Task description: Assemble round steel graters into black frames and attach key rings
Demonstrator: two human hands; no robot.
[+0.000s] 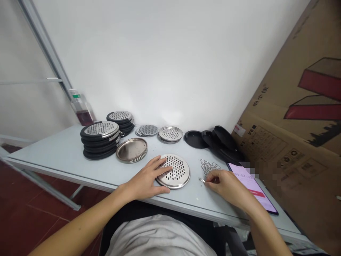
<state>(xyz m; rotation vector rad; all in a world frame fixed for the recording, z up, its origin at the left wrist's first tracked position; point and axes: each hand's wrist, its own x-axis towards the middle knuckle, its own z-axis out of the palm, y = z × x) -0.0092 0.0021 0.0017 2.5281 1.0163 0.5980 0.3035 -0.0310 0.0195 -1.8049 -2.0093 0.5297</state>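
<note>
My left hand (150, 177) rests with spread fingers on the left side of a round perforated metal disc (178, 170), which lies flat near the table's front edge. To the right, my right hand (222, 183) pinches a small shiny metal clip (202, 180) between thumb and fingers, just above the tabletop. Beside those fingers lies a small pile of wire rings (209, 164). Part of the clip is hidden by the fingers.
Black-rimmed perforated discs (101, 140) are stacked at left, near plain metal discs (131, 149). Loose perforated discs (170, 134) and black round covers (197, 139) sit along the wall. A phone (254, 188), a bottle (82, 110) and a large cardboard box (290, 131) flank the workspace.
</note>
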